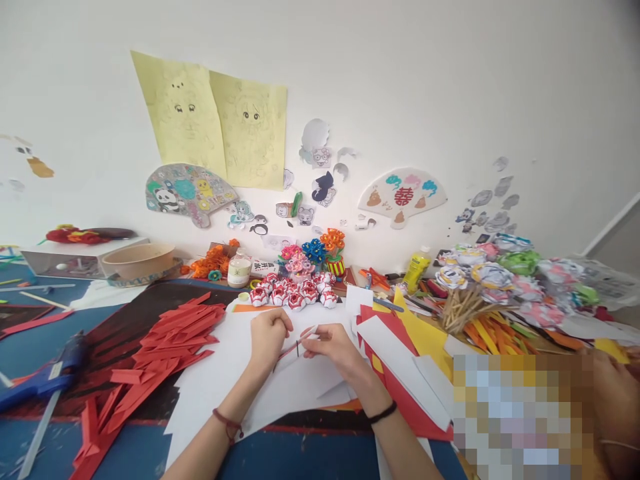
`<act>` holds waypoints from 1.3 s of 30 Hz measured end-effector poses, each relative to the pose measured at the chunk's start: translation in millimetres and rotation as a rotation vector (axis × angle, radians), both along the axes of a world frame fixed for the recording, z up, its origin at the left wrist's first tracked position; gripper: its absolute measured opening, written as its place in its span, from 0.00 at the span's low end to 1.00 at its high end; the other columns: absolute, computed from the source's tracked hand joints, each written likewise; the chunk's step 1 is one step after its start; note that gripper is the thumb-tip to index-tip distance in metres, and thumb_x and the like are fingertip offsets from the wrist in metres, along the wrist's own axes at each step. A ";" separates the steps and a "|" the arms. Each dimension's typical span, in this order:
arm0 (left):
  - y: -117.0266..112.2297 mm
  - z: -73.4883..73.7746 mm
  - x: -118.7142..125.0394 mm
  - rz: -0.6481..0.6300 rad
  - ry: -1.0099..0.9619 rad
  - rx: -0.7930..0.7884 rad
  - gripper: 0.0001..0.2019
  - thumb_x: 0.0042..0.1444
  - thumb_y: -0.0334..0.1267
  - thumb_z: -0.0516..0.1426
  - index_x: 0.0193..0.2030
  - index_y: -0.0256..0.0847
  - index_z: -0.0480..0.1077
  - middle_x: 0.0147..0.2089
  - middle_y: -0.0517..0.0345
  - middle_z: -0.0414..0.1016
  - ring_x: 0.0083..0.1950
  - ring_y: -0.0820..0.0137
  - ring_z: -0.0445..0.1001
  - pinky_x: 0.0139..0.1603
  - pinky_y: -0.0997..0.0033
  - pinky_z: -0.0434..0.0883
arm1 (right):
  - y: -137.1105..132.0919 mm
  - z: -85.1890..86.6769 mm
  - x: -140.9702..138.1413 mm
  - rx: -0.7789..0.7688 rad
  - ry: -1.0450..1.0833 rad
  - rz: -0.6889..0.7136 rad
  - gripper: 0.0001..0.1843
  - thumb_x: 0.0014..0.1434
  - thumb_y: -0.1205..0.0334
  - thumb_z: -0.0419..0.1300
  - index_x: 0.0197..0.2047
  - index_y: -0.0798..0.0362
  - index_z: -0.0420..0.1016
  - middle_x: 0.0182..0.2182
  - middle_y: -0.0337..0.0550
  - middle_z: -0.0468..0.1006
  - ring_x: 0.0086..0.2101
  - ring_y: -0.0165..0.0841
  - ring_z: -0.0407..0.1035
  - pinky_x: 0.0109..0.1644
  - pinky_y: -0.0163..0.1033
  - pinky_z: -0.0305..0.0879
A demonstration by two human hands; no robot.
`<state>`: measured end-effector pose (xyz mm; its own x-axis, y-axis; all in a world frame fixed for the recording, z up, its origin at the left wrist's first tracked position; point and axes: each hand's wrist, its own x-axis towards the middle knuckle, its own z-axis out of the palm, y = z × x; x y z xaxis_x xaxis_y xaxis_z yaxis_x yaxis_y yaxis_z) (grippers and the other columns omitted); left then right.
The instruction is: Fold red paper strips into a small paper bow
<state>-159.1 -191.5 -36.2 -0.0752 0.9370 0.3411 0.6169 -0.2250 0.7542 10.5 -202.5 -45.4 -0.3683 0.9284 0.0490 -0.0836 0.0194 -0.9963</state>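
Note:
My left hand (269, 337) is closed, its fingers curled in above the white paper sheets (245, 380); what it holds, if anything, is hidden. Close beside it, my right hand (334, 347) pinches a small, narrow red-and-white paper strip (309, 331) between thumb and fingers. A thin dark line runs below the strip between the hands; I cannot tell what it is. Just beyond both hands lies a cluster of red-and-white folded paper flowers (295, 293). Many cut red paper strips (170, 340) are heaped to the left of my left hand.
A blue glue gun (55, 373) lies at the left. Red paper (395, 347) and yellow paper (423, 327) lie right of my hands. Behind stand a white jar (239, 272), a yellow bottle (416, 270) and paper flowers on sticks (493, 275). Another person's hand (617, 393) shows at the right edge.

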 end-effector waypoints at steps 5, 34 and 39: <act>-0.2 9.4 -7.1 -0.176 -0.030 0.035 0.12 0.47 0.28 0.48 0.30 0.38 0.74 0.27 0.59 0.76 0.29 0.71 0.73 0.30 0.74 0.68 | 2.1 -0.9 -1.1 0.177 -0.067 -0.070 0.16 0.47 0.54 0.68 0.36 0.57 0.78 0.30 0.43 0.79 0.27 0.33 0.73 0.32 0.37 0.69; -23.4 -2.4 -10.7 -0.352 0.197 0.210 0.07 0.64 0.36 0.49 0.47 0.45 0.64 0.41 0.60 0.73 0.38 0.72 0.71 0.40 0.72 0.68 | -7.3 -2.4 -19.3 0.742 -0.353 -0.385 0.05 0.60 0.67 0.58 0.38 0.53 0.76 0.32 0.42 0.75 0.34 0.33 0.70 0.39 0.36 0.65; -24.3 -6.9 -9.6 -0.269 0.261 0.238 0.03 0.61 0.34 0.51 0.41 0.43 0.65 0.35 0.62 0.71 0.33 0.73 0.71 0.36 0.74 0.66 | -7.1 -8.5 -22.3 0.772 -0.387 -0.415 0.06 0.60 0.68 0.57 0.38 0.54 0.76 0.30 0.41 0.75 0.31 0.32 0.69 0.36 0.35 0.64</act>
<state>-168.8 -215.9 -43.1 0.2778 0.8047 0.5247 0.6758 -0.5519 0.4886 -11.8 -209.6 -54.0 -0.1366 0.7512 0.6458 0.4098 0.6364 -0.6535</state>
